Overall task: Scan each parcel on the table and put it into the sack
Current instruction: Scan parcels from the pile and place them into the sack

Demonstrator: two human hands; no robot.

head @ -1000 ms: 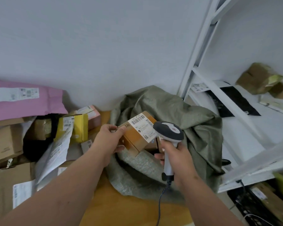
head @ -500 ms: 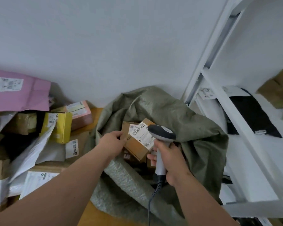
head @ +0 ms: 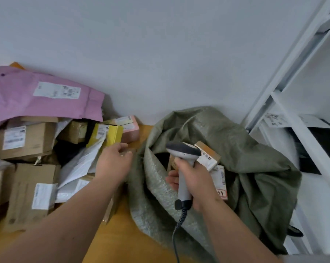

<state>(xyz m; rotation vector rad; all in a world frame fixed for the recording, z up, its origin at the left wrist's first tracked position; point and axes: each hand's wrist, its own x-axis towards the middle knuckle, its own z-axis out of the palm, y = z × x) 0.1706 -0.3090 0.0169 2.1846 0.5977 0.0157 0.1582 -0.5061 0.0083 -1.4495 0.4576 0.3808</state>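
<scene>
Right hand (head: 193, 179) wrapped round the pale handle of the barcode scanner (head: 183, 164), low in the centre-right of the frame, dark head tipped forward over the mouth of the sack, coiled cable (head: 179, 224) trailing down toward the bottom edge. Just behind the scanner head, a small brown parcel (head: 208, 155) with a barcode label lying tilted inside the grey-green sack (head: 245, 158); beside it, lower right, a second labelled box (head: 220, 182), also in the sack. Left hand (head: 112, 162) holding nothing, fingers loosely extended, reaching toward the parcel heap left of centre, fingertips close to a yellow box (head: 111, 134) and a white mailer (head: 80, 164); contact not clear. Further out on the wooden table (head: 122, 234): a pink box (head: 131, 130) against the wall, brown cartons (head: 23, 139) stacked at the left edge, a large pink mailer (head: 36, 97) draped over them in the upper left. White shelving (head: 302, 133) along the right side of the frame.
</scene>
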